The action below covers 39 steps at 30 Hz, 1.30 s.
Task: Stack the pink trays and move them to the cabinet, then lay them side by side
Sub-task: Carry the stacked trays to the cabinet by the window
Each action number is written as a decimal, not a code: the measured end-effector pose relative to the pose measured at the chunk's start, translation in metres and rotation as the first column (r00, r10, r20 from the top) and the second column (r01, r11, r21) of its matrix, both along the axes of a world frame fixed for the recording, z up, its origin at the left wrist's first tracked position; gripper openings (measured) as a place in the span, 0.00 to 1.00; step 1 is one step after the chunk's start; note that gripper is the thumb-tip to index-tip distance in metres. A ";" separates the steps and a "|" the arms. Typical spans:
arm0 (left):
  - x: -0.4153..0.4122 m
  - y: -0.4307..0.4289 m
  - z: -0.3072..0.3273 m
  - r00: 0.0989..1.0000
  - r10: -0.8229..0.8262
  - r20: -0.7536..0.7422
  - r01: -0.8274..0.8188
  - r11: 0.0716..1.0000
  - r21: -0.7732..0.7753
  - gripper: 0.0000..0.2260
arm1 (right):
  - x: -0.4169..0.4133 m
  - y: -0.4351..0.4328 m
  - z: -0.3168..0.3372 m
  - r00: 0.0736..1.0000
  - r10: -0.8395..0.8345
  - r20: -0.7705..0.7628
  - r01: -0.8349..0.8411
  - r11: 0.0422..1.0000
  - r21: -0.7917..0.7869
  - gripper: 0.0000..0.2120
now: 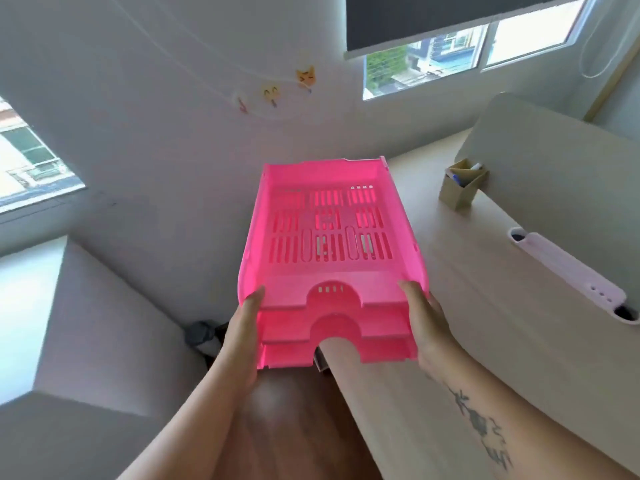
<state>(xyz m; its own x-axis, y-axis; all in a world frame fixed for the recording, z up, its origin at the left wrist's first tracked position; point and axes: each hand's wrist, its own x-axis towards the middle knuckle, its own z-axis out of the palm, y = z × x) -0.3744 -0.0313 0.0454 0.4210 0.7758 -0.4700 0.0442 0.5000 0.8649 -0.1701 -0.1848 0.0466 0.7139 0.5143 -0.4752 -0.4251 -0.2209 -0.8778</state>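
Observation:
A stack of pink slotted plastic trays (329, 233), nested one on another, is held up in the air in the middle of the view, over the left edge of a pale wooden desk. My left hand (244, 327) grips the stack's near left side. My right hand (424, 317) grips its near right side. Three front lips with arched cut-outs show at the near end. Both forearms reach in from below.
The pale desk (450, 341) runs along the right, with a small beige pen holder (462, 187), a white bar-shaped object (568, 275) and a curved beige panel (554, 161). A grey-white cabinet or block (86, 341) stands at the left under a window. Brown floor lies below.

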 end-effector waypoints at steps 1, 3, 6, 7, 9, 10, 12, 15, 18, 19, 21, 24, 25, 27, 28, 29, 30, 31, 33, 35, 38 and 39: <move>-0.017 0.006 0.003 0.999 0.036 0.003 -0.036 0.999 0.003 0.19 | -0.010 0.014 0.003 0.999 0.053 -0.001 -0.053 0.999 0.007 0.13; -0.054 0.020 0.009 0.993 0.115 0.013 -0.115 0.993 0.007 0.24 | -0.035 0.041 0.011 0.988 0.154 -0.004 -0.154 0.988 0.031 0.15; -0.111 0.038 0.031 0.975 0.217 0.039 -0.218 0.975 0.035 0.24 | -0.078 0.084 0.030 0.955 0.297 0.014 -0.297 0.951 0.082 0.19; -0.127 0.042 0.041 0.967 0.248 0.052 -0.251 0.967 0.048 0.21 | -0.091 0.096 0.037 0.941 0.336 0.027 -0.337 0.935 0.109 0.19; -0.158 0.052 0.060 0.951 0.295 0.098 -0.302 0.950 0.075 0.21 | -0.115 0.123 0.052 0.915 0.400 0.056 -0.404 0.903 0.147 0.17; -0.175 0.056 0.070 0.949 0.294 0.114 -0.306 0.947 0.100 0.22 | -0.128 0.137 0.060 0.898 0.435 0.072 -0.440 0.881 0.172 0.15; -0.211 0.065 0.086 0.942 0.309 0.129 -0.327 0.931 0.162 0.23 | -0.156 0.165 0.074 0.868 0.486 0.101 -0.495 0.837 0.233 0.14; -0.271 0.077 0.109 0.906 0.403 0.130 -0.421 0.887 0.191 0.26 | -0.212 0.205 0.091 0.832 0.537 0.140 -0.553 0.781 0.290 0.14; -0.334 0.087 0.127 0.852 0.510 0.117 -0.523 0.822 0.228 0.25 | -0.277 0.239 0.105 0.776 0.620 0.116 -0.618 0.712 0.334 0.17; -0.354 0.090 0.131 0.839 0.531 0.123 -0.544 0.804 0.238 0.24 | -0.299 0.247 0.110 0.753 0.648 0.116 -0.641 0.681 0.355 0.17; -0.395 0.096 0.137 0.818 0.555 0.149 -0.574 0.776 0.261 0.22 | -0.342 0.263 0.117 0.698 0.703 0.134 -0.689 0.609 0.393 0.23; -0.459 0.108 0.135 0.780 0.604 0.163 -0.624 0.732 0.273 0.22 | -0.407 0.288 0.118 0.632 0.762 0.140 -0.738 0.538 0.407 0.48; -0.484 0.116 0.132 0.769 0.620 0.156 -0.637 0.724 0.265 0.23 | -0.432 0.297 0.116 0.620 0.771 0.146 -0.747 0.523 0.410 0.51; -0.535 0.135 0.124 0.754 0.642 0.137 -0.654 0.714 0.250 0.24 | -0.485 0.316 0.112 0.616 0.773 0.153 -0.756 0.525 0.392 0.42; -0.560 0.147 0.119 0.749 0.651 0.123 -0.659 0.714 0.236 0.24 | -0.510 0.327 0.109 0.621 0.770 0.143 -0.751 0.533 0.389 0.33; -0.583 0.159 0.114 0.745 0.658 0.106 -0.663 0.715 0.223 0.24 | -0.534 0.338 0.104 0.629 0.767 0.125 -0.746 0.550 0.376 0.25; -0.606 0.170 0.108 0.747 0.659 0.088 -0.661 0.719 0.214 0.24 | -0.558 0.350 0.098 0.637 0.763 0.109 -0.743 0.570 0.351 0.20; -0.628 0.182 0.101 0.754 0.652 0.075 -0.652 0.730 0.207 0.24 | -0.580 0.360 0.094 0.646 0.757 0.098 -0.739 0.589 0.326 0.17; -0.666 0.207 0.088 0.772 0.633 0.062 -0.632 0.751 0.191 0.25 | -0.620 0.380 0.087 0.673 0.734 0.090 -0.723 0.628 0.288 0.13; -0.696 0.235 0.077 0.789 0.612 0.053 -0.611 0.773 0.170 0.26 | -0.649 0.402 0.080 0.699 0.710 0.088 -0.704 0.660 0.263 0.10; -0.724 0.268 0.062 0.832 0.555 0.026 -0.552 0.820 0.152 0.25 | -0.677 0.425 0.066 0.735 0.673 0.086 -0.674 0.709 0.209 0.07; -0.730 0.275 0.058 0.842 0.539 0.027 -0.537 0.831 0.145 0.25 | -0.683 0.431 0.062 0.747 0.660 0.077 -0.660 0.723 0.203 0.07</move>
<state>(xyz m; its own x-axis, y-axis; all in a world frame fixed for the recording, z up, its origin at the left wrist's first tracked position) -1.1041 0.2441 0.1035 -0.0888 0.9356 -0.3416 -0.1831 0.3218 0.9289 -0.8528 0.2459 0.1090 0.1569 0.9396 -0.3043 -0.2403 -0.2625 -0.9345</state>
